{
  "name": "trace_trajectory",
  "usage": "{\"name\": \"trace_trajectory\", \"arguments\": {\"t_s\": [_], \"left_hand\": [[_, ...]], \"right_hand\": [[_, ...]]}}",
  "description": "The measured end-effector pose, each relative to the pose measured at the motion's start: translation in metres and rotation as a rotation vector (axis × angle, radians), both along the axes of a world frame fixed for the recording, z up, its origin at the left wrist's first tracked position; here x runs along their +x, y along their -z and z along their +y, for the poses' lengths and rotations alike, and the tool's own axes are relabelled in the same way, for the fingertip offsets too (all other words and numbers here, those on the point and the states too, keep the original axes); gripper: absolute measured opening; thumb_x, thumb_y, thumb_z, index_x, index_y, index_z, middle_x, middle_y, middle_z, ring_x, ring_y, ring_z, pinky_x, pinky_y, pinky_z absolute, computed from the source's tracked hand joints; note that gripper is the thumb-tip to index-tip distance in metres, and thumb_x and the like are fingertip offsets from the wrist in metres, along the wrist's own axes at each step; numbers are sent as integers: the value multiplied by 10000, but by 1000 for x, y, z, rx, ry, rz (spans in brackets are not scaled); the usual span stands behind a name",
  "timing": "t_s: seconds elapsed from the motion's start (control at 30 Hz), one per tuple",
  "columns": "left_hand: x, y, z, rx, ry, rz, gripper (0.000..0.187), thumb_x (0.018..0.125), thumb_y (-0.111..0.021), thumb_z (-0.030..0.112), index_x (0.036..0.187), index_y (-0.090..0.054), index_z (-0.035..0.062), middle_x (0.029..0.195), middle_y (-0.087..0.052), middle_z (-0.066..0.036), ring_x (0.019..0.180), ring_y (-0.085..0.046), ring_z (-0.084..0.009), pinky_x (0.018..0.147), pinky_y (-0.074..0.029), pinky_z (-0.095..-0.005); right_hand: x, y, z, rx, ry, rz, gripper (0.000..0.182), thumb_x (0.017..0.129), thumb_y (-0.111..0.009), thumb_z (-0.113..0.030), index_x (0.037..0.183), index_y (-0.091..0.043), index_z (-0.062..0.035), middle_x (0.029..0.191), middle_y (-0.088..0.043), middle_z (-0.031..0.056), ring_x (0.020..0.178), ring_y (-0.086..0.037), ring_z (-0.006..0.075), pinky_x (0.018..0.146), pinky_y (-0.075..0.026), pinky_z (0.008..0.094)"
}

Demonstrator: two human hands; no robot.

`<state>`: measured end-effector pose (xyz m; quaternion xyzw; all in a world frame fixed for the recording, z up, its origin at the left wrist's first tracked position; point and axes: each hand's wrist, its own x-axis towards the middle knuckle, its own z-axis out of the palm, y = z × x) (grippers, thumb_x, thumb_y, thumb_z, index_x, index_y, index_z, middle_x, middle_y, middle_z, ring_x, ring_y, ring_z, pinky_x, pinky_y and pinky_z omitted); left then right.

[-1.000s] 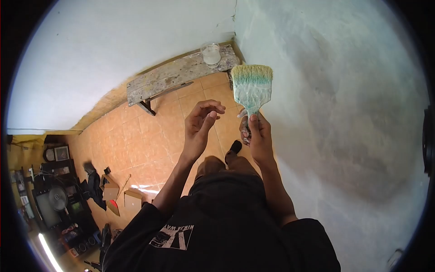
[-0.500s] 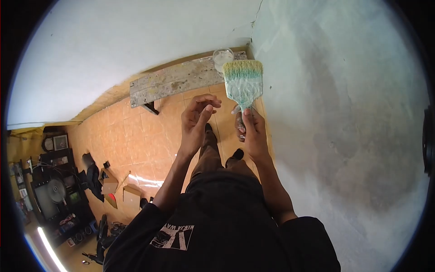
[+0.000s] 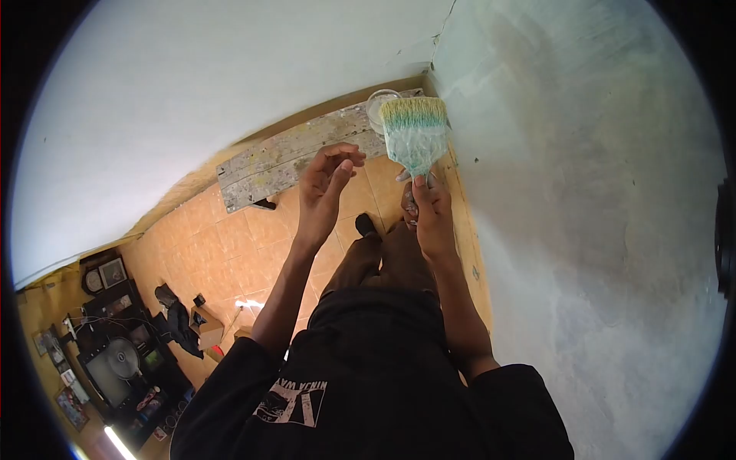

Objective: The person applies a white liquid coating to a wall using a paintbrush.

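My right hand (image 3: 425,207) is wrapped round the handle of a wide paintbrush (image 3: 416,142), held upright with its bristles at the top. The bristles are pale yellow at the tips and green lower down, and whitish paint coats the ferrule. Pale smears mark the fingers of that hand. To the left of the brush, my left hand (image 3: 328,176) hangs in the air with curled fingers, thumb apart from them, and nothing in it. Behind the bristles a clear tub (image 3: 376,107) stands on a paint-spattered wooden bench (image 3: 268,165), partly hidden by the brush.
A patchy, damp-looking wall (image 3: 567,230) rises close on my right, and a white wall (image 3: 192,84) stands ahead. Orange tiles (image 3: 222,249) cover the floor. At the lower left are a black shelf unit (image 3: 138,330), a fan (image 3: 123,356) and a cardboard box (image 3: 207,328).
My view has turned and my feet have shifted on the tiles. The left hand is slightly higher and further left. The brush stays upright in my right hand, now overlapping the tub more.
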<state>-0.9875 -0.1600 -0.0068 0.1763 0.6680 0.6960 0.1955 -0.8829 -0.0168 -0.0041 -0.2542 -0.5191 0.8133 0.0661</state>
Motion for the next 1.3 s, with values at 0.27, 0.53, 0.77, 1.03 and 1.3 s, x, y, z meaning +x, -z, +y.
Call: {"name": "trace_trajectory", "arguments": {"t_s": [0.27, 0.53, 0.77, 1.03, 1.3], "left_hand": [[-66, 76, 31, -85, 27, -134, 247, 964, -549, 191, 1153, -571, 33, 1037, -634, -67, 963, -578, -135, 834, -444, -279], [-130, 182, 56, -256, -45, -213, 278, 959, -563, 235, 1151, -585, 35, 1018, -655, -67, 915, -613, -143, 774, -473, -278], [-195, 322, 91, -383, -35, -72, 267, 943, -578, 218, 1146, -605, 47, 1018, -668, -85, 929, -628, -176, 803, -487, -302], [-251, 443, 131, -523, -53, 19, 310, 951, -549, 244, 1208, -595, 77, 1166, -608, -160, 1063, -582, -257, 896, -468, -378], [-268, 441, 175, -634, -81, -26, 355, 996, -451, 344, 1214, -609, 113, 1161, -623, -192, 1092, -576, -339, 913, -453, -414]], "right_hand": [[-56, 81, 54, 48, 30, -167, 227, 993, -485, -291, 1123, -475, -105, 619, -379, -70, 480, -317, 5, 417, -247, 185], [-109, 202, 123, 116, -44, -312, 313, 995, -473, -324, 1186, -449, -76, 630, -415, -50, 526, -390, 27, 451, -312, 179], [-153, 337, 166, 885, -254, -260, 409, 992, -453, -344, 1174, -457, 23, 676, -546, 93, 606, -549, 200, 568, -440, 344], [-243, 366, 175, 1162, -675, -655, 407, 945, -493, -287, 1157, -486, 60, 912, -651, 271, 904, -645, 393, 766, -503, 498], [-303, 434, 165, 1216, -703, -716, 429, 873, -600, -255, 1131, -521, 78, 932, -652, 281, 912, -653, 399, 786, -539, 456]]}}
